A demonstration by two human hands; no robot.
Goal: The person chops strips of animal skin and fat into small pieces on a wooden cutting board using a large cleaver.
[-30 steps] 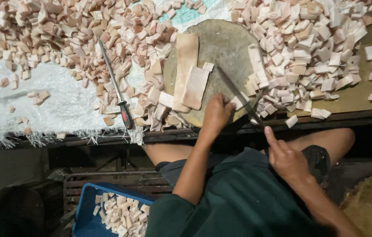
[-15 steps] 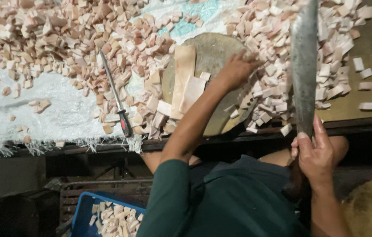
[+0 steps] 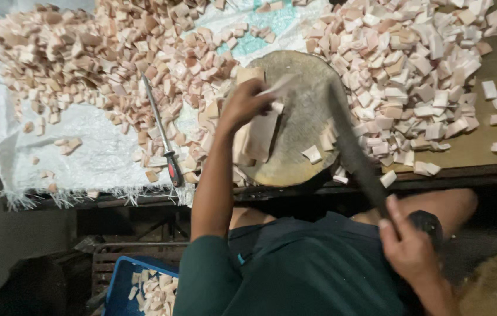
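I see the right hand (image 3: pixel 409 246), clamped on the knife (image 3: pixel 351 149), has lowered it onto the chopping block (image 3: pixel 298 120); left hand (image 3: pixel 245 105) grips a strip (image 3: pixel 260 134) there

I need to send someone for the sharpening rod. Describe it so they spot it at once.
Start at the round wooden chopping block in the middle of the table. Left of it, among the pale cut chunks, lies the sharpening rod: the only long thin metal bar there, with a red-and-black handle near the table's edge.

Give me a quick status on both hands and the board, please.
Left hand on pale strip on round board. Right hand grips cleaver, blade over board. Cut pieces crowd the edge.
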